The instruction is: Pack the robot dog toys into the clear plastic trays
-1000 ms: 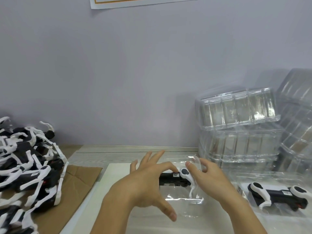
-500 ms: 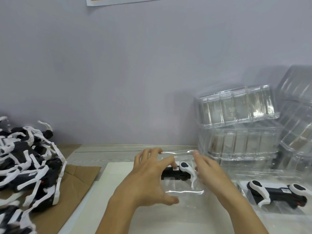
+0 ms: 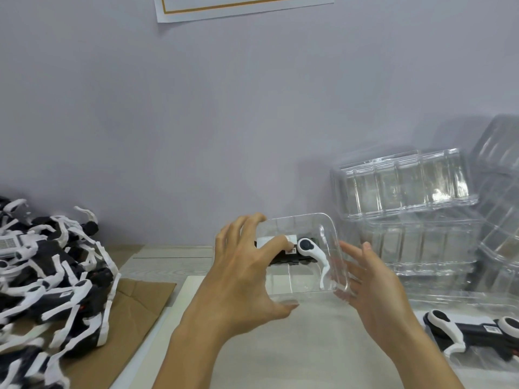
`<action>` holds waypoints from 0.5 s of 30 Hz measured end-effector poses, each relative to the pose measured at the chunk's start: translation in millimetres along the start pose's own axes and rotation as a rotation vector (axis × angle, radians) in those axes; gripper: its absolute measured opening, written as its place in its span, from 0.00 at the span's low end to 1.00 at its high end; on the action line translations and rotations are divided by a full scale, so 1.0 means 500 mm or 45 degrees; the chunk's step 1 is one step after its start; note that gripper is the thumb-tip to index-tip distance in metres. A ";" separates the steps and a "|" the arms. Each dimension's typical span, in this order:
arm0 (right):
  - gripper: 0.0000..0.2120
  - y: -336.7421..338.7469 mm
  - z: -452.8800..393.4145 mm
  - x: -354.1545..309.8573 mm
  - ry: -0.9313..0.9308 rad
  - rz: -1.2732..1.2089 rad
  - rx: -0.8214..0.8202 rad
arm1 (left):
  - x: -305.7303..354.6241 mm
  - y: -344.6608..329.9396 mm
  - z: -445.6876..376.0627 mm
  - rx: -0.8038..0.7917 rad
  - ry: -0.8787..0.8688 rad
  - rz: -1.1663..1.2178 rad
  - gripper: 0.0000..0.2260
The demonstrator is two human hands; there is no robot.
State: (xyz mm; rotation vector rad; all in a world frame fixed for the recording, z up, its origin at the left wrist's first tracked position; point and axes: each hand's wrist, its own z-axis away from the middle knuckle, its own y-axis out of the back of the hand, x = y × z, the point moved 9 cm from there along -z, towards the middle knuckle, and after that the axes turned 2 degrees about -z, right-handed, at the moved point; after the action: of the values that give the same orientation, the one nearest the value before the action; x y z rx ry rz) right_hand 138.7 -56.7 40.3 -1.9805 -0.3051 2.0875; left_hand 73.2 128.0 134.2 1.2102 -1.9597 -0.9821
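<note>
left hand (image 3: 241, 276) grips the clear tray (image 3: 302, 256) (a robot dog toy (image 3: 304, 252) inside), right hand (image 3: 373, 284) flat-fingered against its side

The left hand (image 3: 241, 279) has lifted the clear tray (image 3: 306, 256), robot dog toy (image 3: 303, 249) inside, off the worktop and tilted it up; the right hand (image 3: 373, 287) now steadies its side.

A pale lilac wall (image 3: 196, 122) fills the upper view, with a white paper sheet (image 3: 244, 7) (edged by a thin orange line) taped at twelve o'clock. Brown cardboard (image 3: 134, 310) lies at eight o'clock on the light wood-grain tabletop (image 3: 168, 259), beside a white board (image 3: 323, 346) at six o'clock
</note>
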 end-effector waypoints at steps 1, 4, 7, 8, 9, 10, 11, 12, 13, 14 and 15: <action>0.21 0.000 0.000 0.000 0.000 -0.031 0.000 | -0.003 0.003 0.001 -0.010 0.034 0.064 0.32; 0.22 0.000 0.001 -0.002 0.001 -0.092 -0.012 | -0.015 0.019 0.004 0.009 0.124 0.251 0.32; 0.21 0.005 0.001 -0.005 0.001 -0.116 -0.001 | -0.033 0.034 0.005 0.072 0.198 0.459 0.29; 0.21 0.008 0.000 -0.005 -0.002 -0.124 0.009 | -0.040 0.034 0.006 0.092 0.220 0.569 0.27; 0.21 0.008 0.001 -0.005 -0.006 -0.129 0.012 | -0.047 0.031 0.007 0.103 0.245 0.707 0.25; 0.21 0.008 0.002 -0.006 -0.008 -0.128 0.013 | -0.051 0.024 0.009 0.102 0.269 0.898 0.23; 0.21 0.008 0.003 -0.006 -0.009 -0.126 0.011 | -0.053 0.014 0.012 0.092 0.288 1.125 0.21; 0.21 0.006 0.004 -0.007 -0.009 -0.120 0.006 | -0.052 0.002 0.017 0.079 0.315 1.368 0.20; 0.21 0.005 0.005 -0.007 -0.010 -0.116 0.000 | -0.052 -0.014 0.023 0.073 0.402 1.635 0.21; 0.21 0.003 0.006 -0.007 -0.010 -0.113 -0.006 | -0.055 -0.035 0.029 0.081 0.499 1.913 0.23; 0.21 0.002 0.007 -0.008 -0.010 -0.114 -0.013 | -0.058 -0.051 0.034 0.118 0.594 2.154 0.27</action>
State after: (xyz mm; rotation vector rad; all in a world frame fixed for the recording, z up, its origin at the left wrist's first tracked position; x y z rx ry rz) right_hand 135.4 -58.9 43.8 -1.9280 -0.3985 2.0429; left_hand 82.0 151.5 100.0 -0.3907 -1.7680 0.2741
